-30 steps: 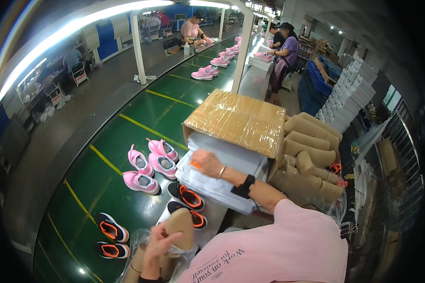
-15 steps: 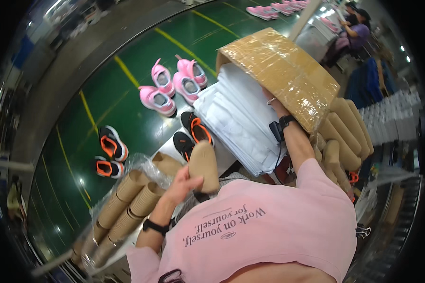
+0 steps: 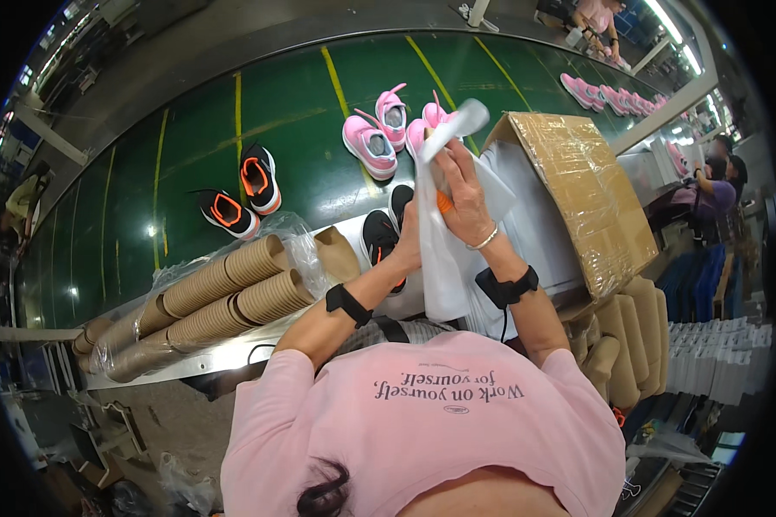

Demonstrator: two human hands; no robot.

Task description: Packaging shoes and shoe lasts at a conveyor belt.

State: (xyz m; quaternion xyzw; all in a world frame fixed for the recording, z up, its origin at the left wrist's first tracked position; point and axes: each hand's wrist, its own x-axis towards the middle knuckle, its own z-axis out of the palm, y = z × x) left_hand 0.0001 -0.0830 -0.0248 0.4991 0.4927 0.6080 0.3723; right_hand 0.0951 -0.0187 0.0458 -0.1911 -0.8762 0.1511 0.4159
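Note:
A thin white sheet hangs between my hands, its top end folded over and blurred. My right hand is closed on its upper part, fingers bent, with a bit of orange showing beside the palm. My left hand presses against the sheet's left side, its fingertips hidden behind the sheet. The brown moulded shoe insert seen earlier cannot be made out clearly now. Just left of the sheet, a pair of black shoes with orange lining stands at the bench edge, partly covered by my left hand.
An open carton with a stack of white sheets stands at right. Nested brown inserts lie bagged at left, more inserts at right. Pink shoes and another black pair sit on the green conveyor. People work at far right.
My right hand has come out of the carton with a white sheet and met my left hand. The insert in my left hand has gone from clear sight. The view has turned.

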